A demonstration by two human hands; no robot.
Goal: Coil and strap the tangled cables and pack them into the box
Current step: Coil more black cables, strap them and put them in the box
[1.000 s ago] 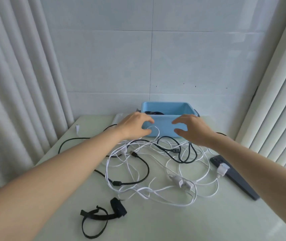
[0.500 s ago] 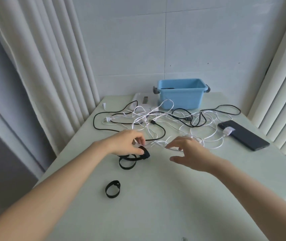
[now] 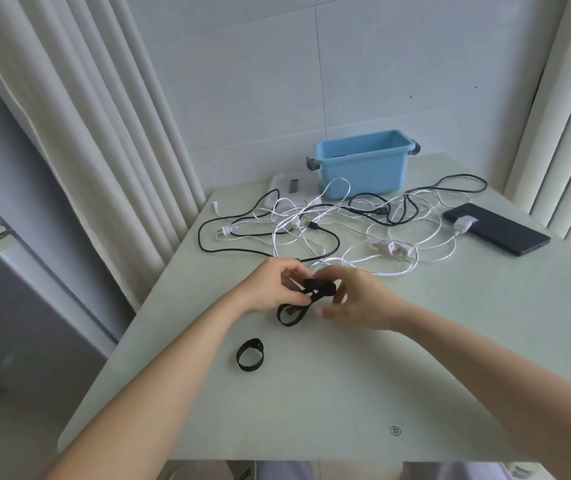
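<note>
A tangle of white and black cables [image 3: 339,230] lies spread across the middle of the pale green table [image 3: 346,393]. Behind it stands the blue box [image 3: 363,168], with something dark just visible inside. In front of the tangle, my left hand [image 3: 273,289] pinches a black strap [image 3: 312,294] and my right hand [image 3: 350,299] grips its rolled end. The strap's loop hangs down to the table between both hands. A second black strap [image 3: 250,355], closed into a ring, lies nearer to me on the left.
A black phone [image 3: 495,228] lies at the right with a white plug [image 3: 463,224] on its near end. A white flat device [image 3: 287,188] sits left of the box. Curtains hang on both sides, and the table's left edge drops off.
Both hands came back from the box and the cables toward me. My left hand took up the black strap, and my right hand has now closed on its other end.
</note>
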